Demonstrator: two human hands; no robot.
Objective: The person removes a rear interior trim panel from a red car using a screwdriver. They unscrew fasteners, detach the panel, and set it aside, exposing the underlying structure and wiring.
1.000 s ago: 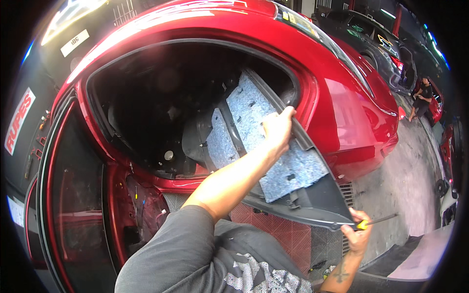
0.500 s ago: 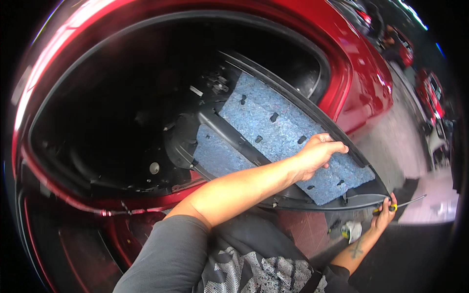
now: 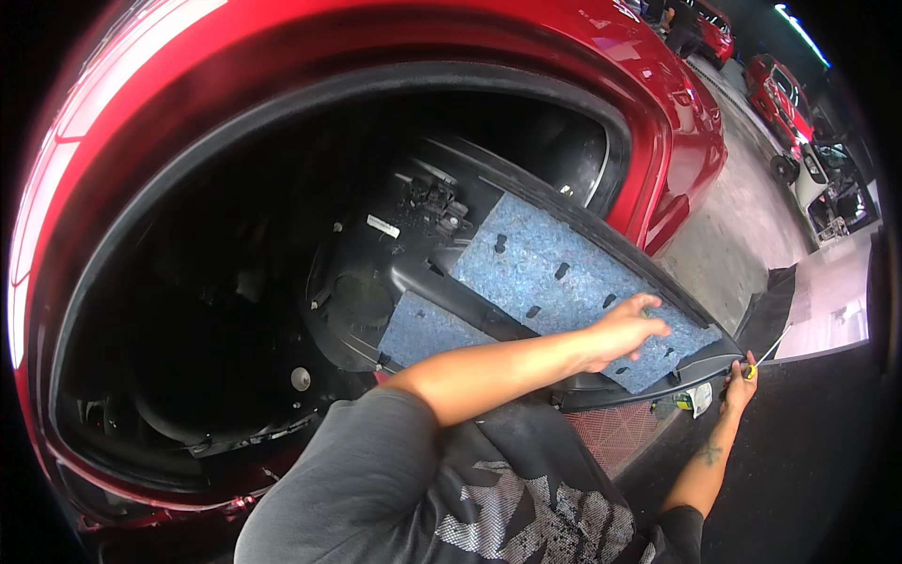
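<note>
A long black car trim panel [image 3: 526, 179] lies with its back facing up, tilted across the red car's opening. Blue felt padding [image 3: 526, 249] covers much of this back, with small dark cutouts in it. My left arm reaches across the panel. My left hand [image 3: 620, 336] is over the felt near its right end, fingers spread and gripping nothing; whether it touches the felt I cannot tell. At the panel's pointed right end, my right hand [image 3: 739, 383] is closed around a screwdriver [image 3: 752, 370] with a yellow handle, its shaft pointing outward. Those fingers also meet the panel's tip.
The red car body [image 3: 691, 141] with a black rubber seal [image 3: 376, 75] frames a dark cavity. A small white-and-green container [image 3: 697, 399] is below the panel's right end. Farther off are a red car [image 3: 780, 99], detached parts [image 3: 832, 188] and a person [image 3: 681, 23].
My head view has shifted, so the panel appears lower and more of the workshop shows. My left hand's fingers have spread apart. The right hand remains at the panel's tip with the screwdriver.
</note>
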